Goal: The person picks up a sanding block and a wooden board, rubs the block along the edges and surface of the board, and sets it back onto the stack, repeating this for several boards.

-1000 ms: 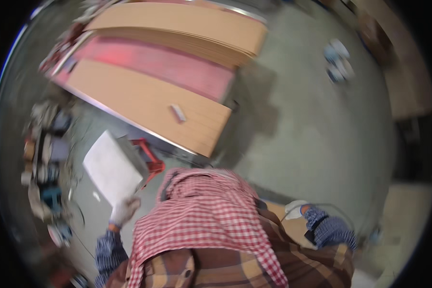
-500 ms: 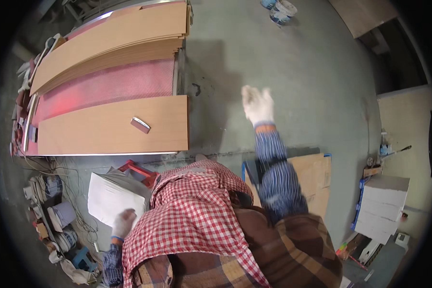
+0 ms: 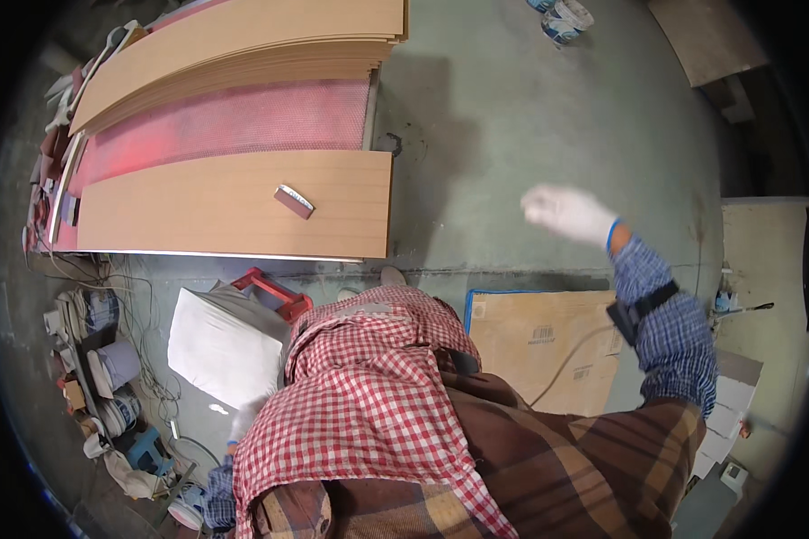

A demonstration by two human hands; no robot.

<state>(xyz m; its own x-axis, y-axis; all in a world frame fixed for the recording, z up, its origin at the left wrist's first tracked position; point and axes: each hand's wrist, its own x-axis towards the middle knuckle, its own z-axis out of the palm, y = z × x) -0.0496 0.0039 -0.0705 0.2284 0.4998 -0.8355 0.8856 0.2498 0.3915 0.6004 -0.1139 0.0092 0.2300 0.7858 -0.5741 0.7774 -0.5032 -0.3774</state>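
My right hand (image 3: pixel 571 214), in a white glove, is out to the right above the floor. Its fingers look loosely bent and slightly blurred, with nothing visible in them. A black strap with a small device circles the sleeve behind it. Low on the left, my left hand (image 3: pixel 245 422) is beside a white-covered bundle (image 3: pixel 216 350); the apron hides most of it, so its fingers do not show. A brown sanding block (image 3: pixel 294 201) with a pale edge lies on a long wood-coloured board (image 3: pixel 180 207), apart from both hands.
The board rests on a table with pink mesh (image 3: pixel 234 121), behind which lies a stack of similar boards (image 3: pixel 243 45). A red frame (image 3: pixel 274 292) stands by the white bundle. Flat cardboard (image 3: pixel 539 341) lies right of my body. Buckets (image 3: pixel 566 22) stand far off; cables trail at left.
My right hand has swung right and turned its fingers leftward. My left hand has moved back, mostly behind the apron. The table and boards have shifted right and up in view.
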